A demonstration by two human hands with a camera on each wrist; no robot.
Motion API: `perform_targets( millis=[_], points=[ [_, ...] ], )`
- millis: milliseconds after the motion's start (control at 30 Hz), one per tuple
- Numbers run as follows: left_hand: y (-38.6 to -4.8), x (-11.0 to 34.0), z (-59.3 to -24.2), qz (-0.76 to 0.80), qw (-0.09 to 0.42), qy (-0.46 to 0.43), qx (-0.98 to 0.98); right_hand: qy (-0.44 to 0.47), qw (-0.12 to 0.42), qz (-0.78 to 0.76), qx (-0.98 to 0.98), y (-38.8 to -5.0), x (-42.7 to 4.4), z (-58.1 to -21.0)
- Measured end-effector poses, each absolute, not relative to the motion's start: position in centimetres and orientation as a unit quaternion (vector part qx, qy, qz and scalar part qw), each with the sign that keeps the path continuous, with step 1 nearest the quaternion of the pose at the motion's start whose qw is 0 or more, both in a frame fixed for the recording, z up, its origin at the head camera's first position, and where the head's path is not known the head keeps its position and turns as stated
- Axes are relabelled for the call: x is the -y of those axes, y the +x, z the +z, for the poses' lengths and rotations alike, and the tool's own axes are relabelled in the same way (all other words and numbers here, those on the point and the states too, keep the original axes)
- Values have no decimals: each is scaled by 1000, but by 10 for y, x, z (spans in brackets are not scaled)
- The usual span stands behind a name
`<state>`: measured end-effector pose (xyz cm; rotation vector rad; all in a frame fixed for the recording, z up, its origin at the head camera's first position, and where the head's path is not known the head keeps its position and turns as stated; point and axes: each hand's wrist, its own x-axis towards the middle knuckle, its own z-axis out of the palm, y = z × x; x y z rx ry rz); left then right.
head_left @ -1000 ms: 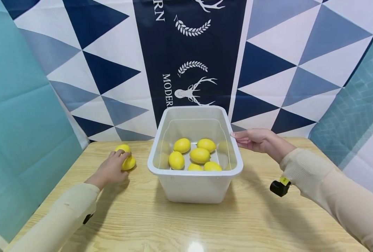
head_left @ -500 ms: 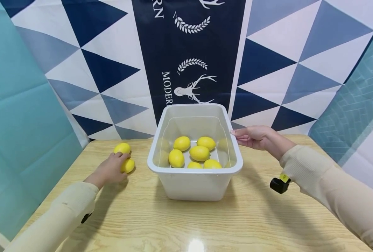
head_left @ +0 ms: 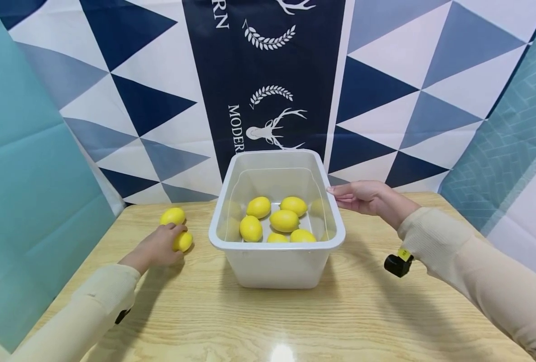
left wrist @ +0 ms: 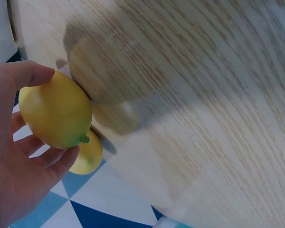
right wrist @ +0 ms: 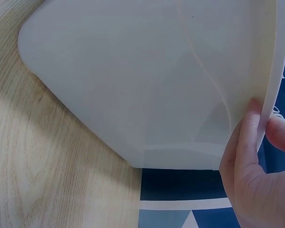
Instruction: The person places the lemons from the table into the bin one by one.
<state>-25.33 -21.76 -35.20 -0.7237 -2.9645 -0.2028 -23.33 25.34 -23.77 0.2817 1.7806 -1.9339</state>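
Observation:
My left hand (head_left: 159, 245) grips a yellow lemon (left wrist: 56, 110) at the table's left side. In the left wrist view the thumb lies on one side of it and the fingers curl under the other. A second lemon (head_left: 173, 216) sits just beyond that hand. A white plastic bin (head_left: 274, 266) stands mid-table with several lemons (head_left: 284, 221) on its floor. At the bin's right side my right hand (head_left: 369, 198) pinches the rim (right wrist: 270, 90), thumb on one face and fingers on the other.
The wooden table (head_left: 195, 322) runs back to a patterned cloth (head_left: 173, 120) hung behind the bin. A teal cloth (head_left: 37, 191) closes off the left side, and another patterned cloth (head_left: 512, 115) hangs at the right.
The gripped lemon has shifted slightly toward me, widening the gap to the far lemon. My right hand has stayed at the bin's rim. The head view has shifted a little.

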Motion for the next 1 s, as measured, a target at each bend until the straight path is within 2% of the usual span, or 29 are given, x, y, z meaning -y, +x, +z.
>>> perform_targets(
  millis=[733, 1000],
  points=[
    [-256, 216, -356, -65, 42, -263, 962, 102, 245, -710, -653, -234, -253, -240],
    [-254, 215, -349, -76, 9, -275, 958, 101, 241, -708, -656, -234, -252, -240]
  ],
)
